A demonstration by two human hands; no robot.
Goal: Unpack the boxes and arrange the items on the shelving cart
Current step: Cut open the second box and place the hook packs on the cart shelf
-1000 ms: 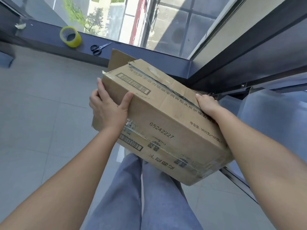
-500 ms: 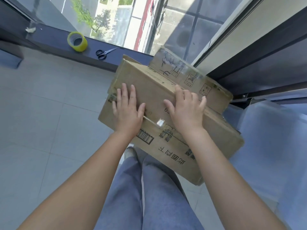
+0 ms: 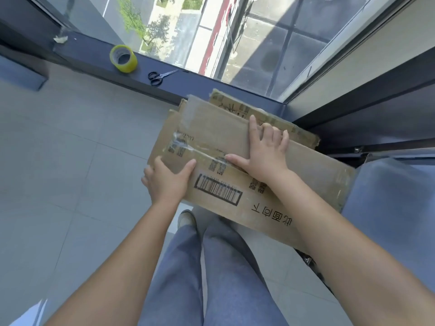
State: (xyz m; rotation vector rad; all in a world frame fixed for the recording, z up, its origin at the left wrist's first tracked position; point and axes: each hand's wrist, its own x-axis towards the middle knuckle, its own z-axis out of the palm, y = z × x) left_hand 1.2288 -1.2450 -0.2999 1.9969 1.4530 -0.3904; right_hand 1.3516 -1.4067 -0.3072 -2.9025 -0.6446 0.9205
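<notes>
**A:** Cardboard, head view: a flattened box (image 3: 235, 161) is held tilted over the grey floor (image 3: 58, 161), near the window corner. What do the hands do?

**B:** The left hand (image 3: 164, 182) grips the near-left edge, thumb on top and fingers curled underneath. The right hand (image 3: 266, 154) lies spread on the upper panel, fingers fairly straight, pressing rather than clasping.

**A:** And to do this step well?

**B:** I judge the box is being collapsed. Press evenly along the taped seam, keep the left grip firm so the panels do not spring apart, then set it aside.

**A:** What cannot be made out?

**B:** The shelving cart and the unpacked items are not identifiable. A second cardboard layer (image 3: 263, 114) shows behind; whether flap or separate box is unclear. A tape roll (image 3: 123, 58) and scissors (image 3: 160, 76) lie on the sill.
</notes>
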